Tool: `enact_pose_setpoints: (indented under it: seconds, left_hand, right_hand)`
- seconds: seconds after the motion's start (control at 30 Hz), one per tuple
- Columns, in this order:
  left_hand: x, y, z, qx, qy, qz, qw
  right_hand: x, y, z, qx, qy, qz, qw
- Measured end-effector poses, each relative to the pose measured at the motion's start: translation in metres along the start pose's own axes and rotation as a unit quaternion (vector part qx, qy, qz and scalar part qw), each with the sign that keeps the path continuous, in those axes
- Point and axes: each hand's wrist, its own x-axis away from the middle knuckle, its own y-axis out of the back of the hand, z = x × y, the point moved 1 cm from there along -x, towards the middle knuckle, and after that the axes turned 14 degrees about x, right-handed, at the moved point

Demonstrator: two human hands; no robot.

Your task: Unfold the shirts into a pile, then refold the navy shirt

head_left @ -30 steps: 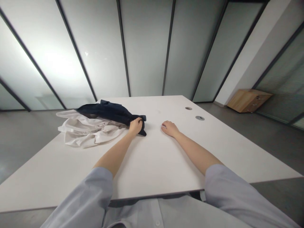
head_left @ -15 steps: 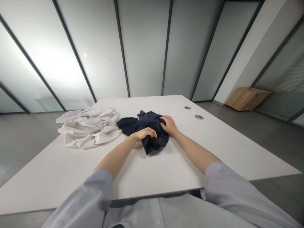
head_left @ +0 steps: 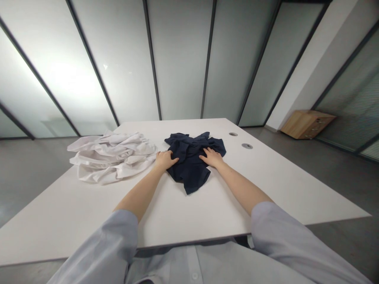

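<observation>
Navy cotton garment (head_left: pixel 189 167) lying crumpled near the middle of the white tabletop (head_left: pixel 189 215), with uneven folds and one pointed corner aimed toward the near edge. Crumpled white garment (head_left: pixel 109 157) just beside it on the left, with a gap between the two cloths.

Main risk: navy fabric bunching tighter under the palms, from pressure applied during any sideways slide. Folds could also stay trapped underneath, and how the layers lie is impossible to tell from this view. Further risk on the left: white fabric catching against the little-finger side of the hand, because that edge of the heap sits so close, and the two garments tangling as a result.

Left hand (head_left: pixel 166 159) open and palm down, fingers slightly spread, resting on the navy garment's left edge with no grip on the cloth. Right hand (head_left: pixel 211 157) equally open and flat, fingers fanned across the cloth's right side, holding nothing. Both forearms reaching forward out of light-blue sleeves (head_left: pixel 118 232), angled inward toward each other, elbows wide apart, wrists low near the tabletop.
</observation>
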Motion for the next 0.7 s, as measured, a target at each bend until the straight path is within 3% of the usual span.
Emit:
enact_pose_setpoints:
  seconds: [0.13, 0.23, 0.3, 0.4, 0.57, 0.7]
  left_hand:
    - [0.01, -0.001, -0.011, 0.008, -0.099, -0.023, 0.995]
    - [0.017, -0.004, -0.022, 0.033, -0.18, 0.041, 0.982]
    - [0.018, -0.007, -0.026, 0.033, -0.201, 0.09, 0.975]
    - [0.015, -0.009, -0.023, 0.007, -0.161, 0.084, 0.983]
    - [0.007, -0.002, 0.001, -0.062, -0.012, 0.01, 0.998]
    - [0.005, 0.005, 0.01, -0.071, 0.026, -0.029, 0.997]
  right_hand:
    - [-0.002, -0.004, -0.008, 0.0, -0.084, 0.033, 0.996]
    - [0.0, -0.003, -0.009, 0.011, -0.108, 0.028, 0.994]
    - [0.003, 0.0, -0.009, 0.019, -0.104, 0.015, 0.994]
    - [0.007, 0.007, -0.008, 0.032, -0.088, -0.005, 0.996]
    - [0.011, 0.021, 0.0, 0.068, -0.042, -0.033, 0.996]
    - [0.015, 0.029, 0.007, 0.05, -0.003, -0.081, 0.995]
